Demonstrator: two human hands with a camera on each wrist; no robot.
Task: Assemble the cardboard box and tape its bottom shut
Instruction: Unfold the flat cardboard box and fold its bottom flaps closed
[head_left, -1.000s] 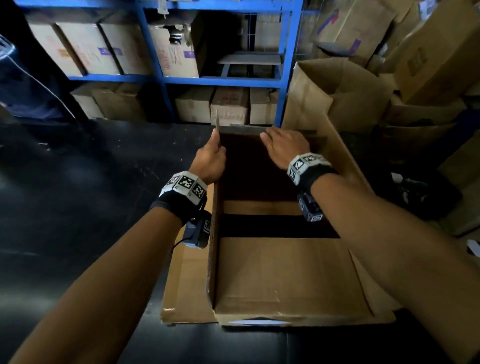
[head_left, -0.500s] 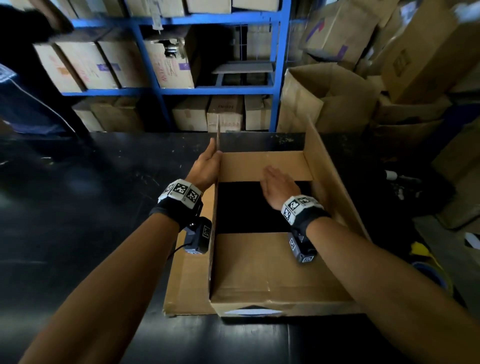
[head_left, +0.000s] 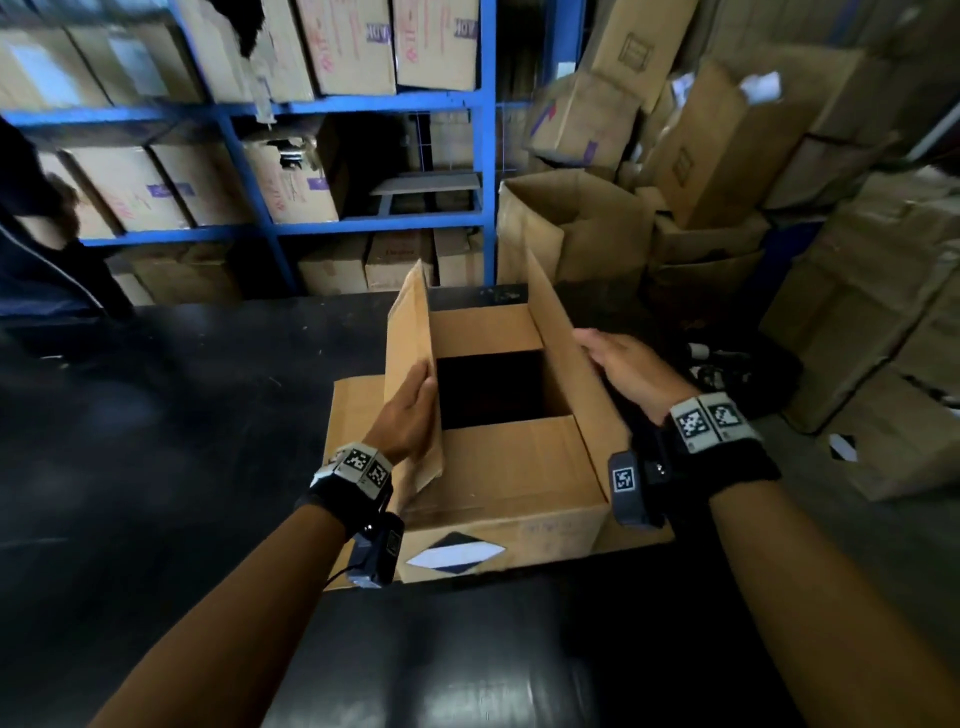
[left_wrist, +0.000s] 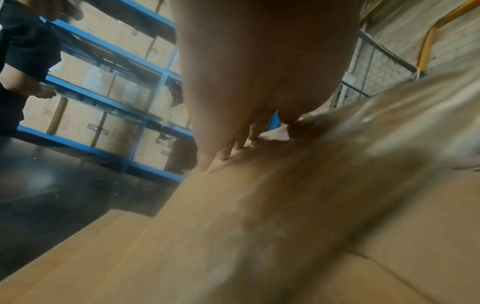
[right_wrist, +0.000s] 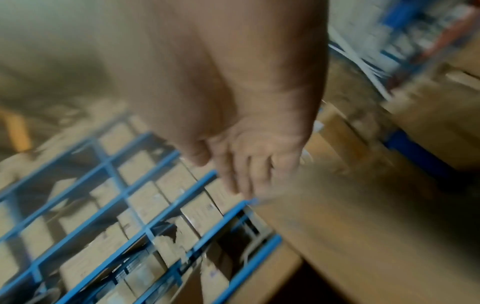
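A brown cardboard box (head_left: 509, 499) stands on the black table (head_left: 182, 415) with its flaps upward. The near and far short flaps lie folded flat, leaving a dark gap between them. The left long flap (head_left: 410, 332) leans inward; my left hand (head_left: 410, 405) lies against its outer face with straight fingers (left_wrist: 221, 148), thumb at the edge. The right long flap (head_left: 556, 332) stands up, and my right hand (head_left: 618, 358) touches its outer face with straight fingers (right_wrist: 249, 170). No tape is visible.
Blue shelving (head_left: 483, 156) full of cartons runs behind the table. An open carton (head_left: 571, 228) and stacked cartons (head_left: 857, 322) crowd the back right. Another person (head_left: 31, 208) stands at the far left. Small dark items (head_left: 717, 364) lie right of the box.
My right hand left the far short flap, which now lies flat, and moved outside the right long flap. My left hand slid nearer along the left flap, which now leans inward.
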